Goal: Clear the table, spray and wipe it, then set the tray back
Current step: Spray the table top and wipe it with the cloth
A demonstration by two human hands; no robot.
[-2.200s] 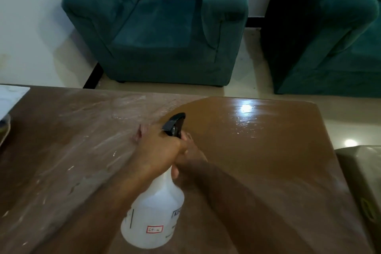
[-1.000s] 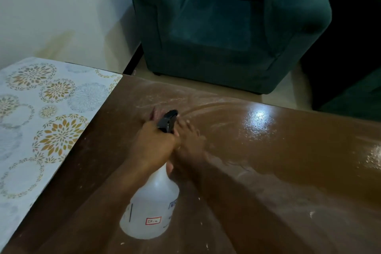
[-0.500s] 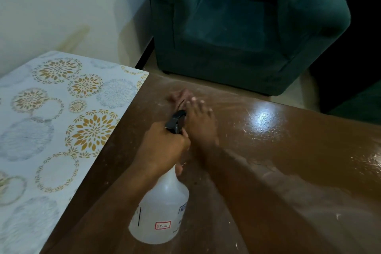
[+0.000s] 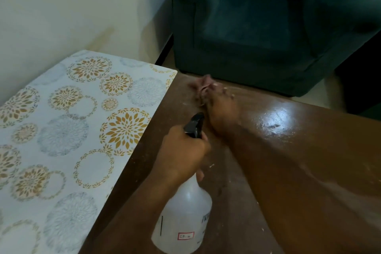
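Observation:
My left hand (image 4: 183, 152) grips the neck of a white spray bottle (image 4: 183, 222) with a black trigger head (image 4: 193, 126), held above the brown wooden table (image 4: 309, 150). My right hand (image 4: 220, 107) lies stretched out on a pinkish cloth (image 4: 203, 84) near the table's far left corner, pressing it to the surface. The hand is blurred and covers most of the cloth. The right part of the tabletop is glossy and wet; the near left part shows pale streaks and specks.
A surface with a white cover printed in gold and grey flower circles (image 4: 72, 130) adjoins the table's left edge. A teal armchair (image 4: 268, 27) stands just beyond the far edge. A pale wall (image 4: 72, 6) rises at the left.
My right hand has pushed the cloth further away toward the far left corner. The view has swung left, bringing in more of the patterned cover. The left hand keeps the bottle.

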